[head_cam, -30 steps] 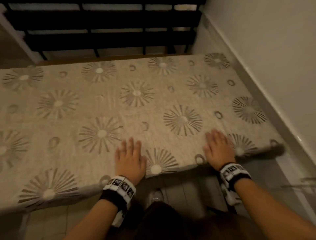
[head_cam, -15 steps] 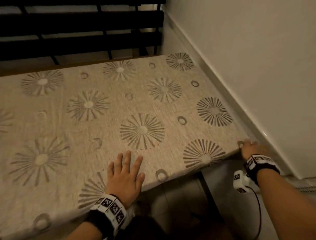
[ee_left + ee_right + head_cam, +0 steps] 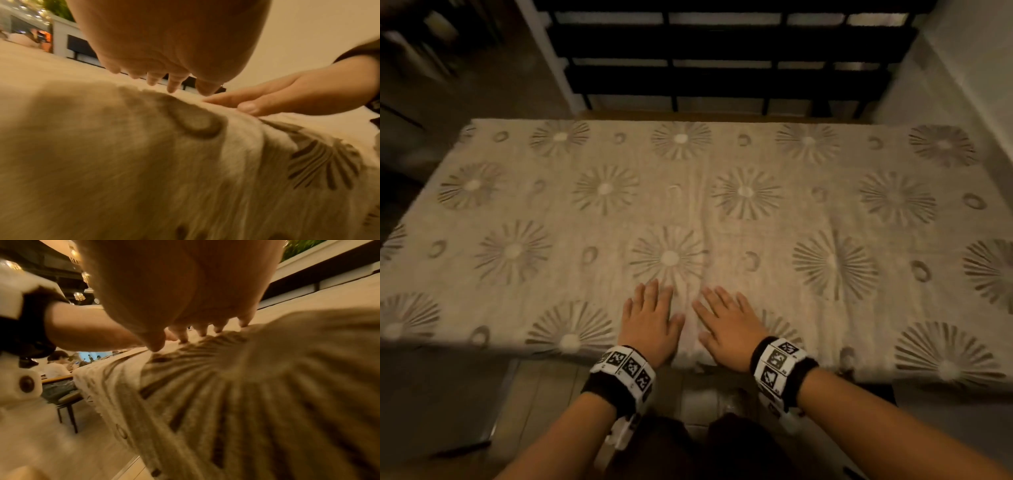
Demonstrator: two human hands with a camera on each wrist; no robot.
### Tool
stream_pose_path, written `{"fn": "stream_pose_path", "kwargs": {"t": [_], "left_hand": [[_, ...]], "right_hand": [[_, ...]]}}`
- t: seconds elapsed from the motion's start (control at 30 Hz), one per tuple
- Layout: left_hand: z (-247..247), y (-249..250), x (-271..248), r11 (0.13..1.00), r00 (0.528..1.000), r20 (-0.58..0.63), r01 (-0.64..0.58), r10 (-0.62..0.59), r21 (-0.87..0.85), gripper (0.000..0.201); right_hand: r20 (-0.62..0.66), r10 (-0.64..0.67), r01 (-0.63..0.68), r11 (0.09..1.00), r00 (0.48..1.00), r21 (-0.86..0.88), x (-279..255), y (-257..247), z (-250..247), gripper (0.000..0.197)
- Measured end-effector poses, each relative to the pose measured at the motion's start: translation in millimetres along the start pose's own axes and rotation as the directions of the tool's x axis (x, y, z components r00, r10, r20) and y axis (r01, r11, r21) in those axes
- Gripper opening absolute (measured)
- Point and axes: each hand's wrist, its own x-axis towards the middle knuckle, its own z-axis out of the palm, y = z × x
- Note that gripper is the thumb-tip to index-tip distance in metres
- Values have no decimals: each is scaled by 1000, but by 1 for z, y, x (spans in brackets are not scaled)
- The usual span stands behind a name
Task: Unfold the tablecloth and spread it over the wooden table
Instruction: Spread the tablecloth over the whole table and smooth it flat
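My right hand (image 3: pixel 726 329) has come back from the cloth's (image 3: pixel 551 212) right corner to lie flat beside my left hand (image 3: pixel 650 323) at the near edge. Both wrist views show straight fingers pressing the cloth, gripping nothing; it covers the table, so only smoothing seems left.

restaurant: seated diners (image 3: pixel 56 365), hanging lamps (image 3: pixel 79 296), chair (image 3: pixel 68 402)
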Motion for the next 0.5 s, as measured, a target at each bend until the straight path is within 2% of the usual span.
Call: {"fn": "stream_pose_path", "kwargs": {"t": [0.07,0.13,0.23,0.4,0.5], "left_hand": [[8,-30,-13,1000,1000,3,1,-1,3,79],[16,-49,-24,998,999,3,-55,55,10,73],[21,-80,-35,994,995,-18,-97,98,53,69],[10,-151,-53,995,987,-126,97,-98,-7,72],[0,-157,-50,980,974,-107,197,-200,-31,73]], "right_hand": [[39,43,-43,999,998,-16,6,-12,5,63],[76,94,-91,995,993,-46,8,-14,10,67],[68,197,-195,980,978,-37,-2,2,15,85],[51,336,-331,940,941,-83,-43,53,14,83],[20,413,-411,909,910,-76,-56,60,8,88]]}}
